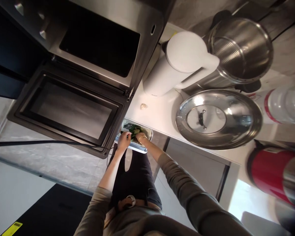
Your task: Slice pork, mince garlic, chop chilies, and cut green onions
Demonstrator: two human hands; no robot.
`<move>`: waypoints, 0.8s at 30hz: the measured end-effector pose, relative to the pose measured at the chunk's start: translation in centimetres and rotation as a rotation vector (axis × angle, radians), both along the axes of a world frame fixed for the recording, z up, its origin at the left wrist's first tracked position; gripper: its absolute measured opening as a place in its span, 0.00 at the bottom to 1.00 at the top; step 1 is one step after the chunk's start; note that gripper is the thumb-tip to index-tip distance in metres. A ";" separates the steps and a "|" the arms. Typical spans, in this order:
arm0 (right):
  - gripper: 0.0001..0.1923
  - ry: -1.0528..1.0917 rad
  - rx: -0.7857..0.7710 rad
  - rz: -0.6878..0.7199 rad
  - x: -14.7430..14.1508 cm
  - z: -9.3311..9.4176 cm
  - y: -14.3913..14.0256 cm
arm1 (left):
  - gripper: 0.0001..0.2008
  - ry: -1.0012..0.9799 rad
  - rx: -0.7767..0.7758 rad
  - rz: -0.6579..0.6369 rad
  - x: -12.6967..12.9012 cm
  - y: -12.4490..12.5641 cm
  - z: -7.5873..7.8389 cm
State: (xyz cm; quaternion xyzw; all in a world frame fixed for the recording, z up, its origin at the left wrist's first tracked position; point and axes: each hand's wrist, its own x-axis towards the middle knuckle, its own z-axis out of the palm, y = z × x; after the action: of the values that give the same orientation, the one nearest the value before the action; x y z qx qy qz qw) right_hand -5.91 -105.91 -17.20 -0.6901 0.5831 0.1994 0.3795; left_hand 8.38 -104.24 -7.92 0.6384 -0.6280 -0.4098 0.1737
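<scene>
Two hands are at work in the head view, both down inside a small pale bin (pixel 137 149) tucked against the front edge of the white table (pixel 159 111), right in front of the person's dark-trousered legs. Green leaves (pixel 135 131) lie in that bin, and that's where all the action is! Left hand (pixel 123 140) is over the near side, fingers curled in close together, a small dark bit showing beside them; whether it grips anything, I cannot tell. Right hand (pixel 140 135), with a gold bracelet (pixel 142 139) at the wrist, reaches in among the leaves, fingertips hidden, so its grip I cannot call either. The two are near each other but apart. Up on the table, a lone pale bulb (pixel 144 106) sits just beyond the bin, with a big white jug (pixel 173 64) behind it. Next along, a shiny oval-looking lid (pixel 218 119) lies handle up, a steel pot (pixel 241 50) stands beyond, and a clear bottle with a red band (pixel 285 105) is beside them. Over at the far right, a red-and-silver appliance (pixel 267 172); across on the left, an oven (pixel 100 39) with its door (pixel 71 113) swung down wide.
</scene>
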 end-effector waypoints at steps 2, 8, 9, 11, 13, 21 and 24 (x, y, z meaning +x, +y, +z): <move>0.19 0.030 0.068 0.006 0.2 0.6 -0.2 | 0.09 -0.015 0.002 -0.014 0.1 0.1 -0.3; 0.10 -0.001 0.083 0.019 -0.9 4.1 -0.4 | 0.12 -0.035 0.041 -0.052 0.5 0.4 -0.6; 0.11 -0.015 0.062 0.022 -1.5 5.0 -0.3 | 0.13 -0.032 0.065 -0.065 0.4 0.3 -0.5; 0.14 -0.096 0.014 -0.008 -2.7 7.0 0.1 | 0.14 -0.010 0.111 -0.101 0.0 0.2 0.1; 0.18 -0.302 -0.028 -0.130 -3.7 9.0 0.6 | 0.15 0.032 0.131 -0.160 -0.4 0.0 1.0; 0.21 -0.793 -0.249 -0.563 -2.6 15.5 2.6 | 0.21 0.043 -0.087 -0.232 -2.4 -0.1 5.7; 0.20 -0.624 -0.439 -0.545 -1.7 17.1 3.1 | 0.23 0.133 -0.075 -0.201 -2.9 -0.3 7.0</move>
State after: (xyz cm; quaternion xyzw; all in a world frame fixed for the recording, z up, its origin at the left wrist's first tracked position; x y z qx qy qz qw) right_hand -7.61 -102.81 -0.11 -0.6028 0.6294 -0.2525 0.4205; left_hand 5.52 -104.51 -0.96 0.5366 -0.6908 -0.4429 0.1965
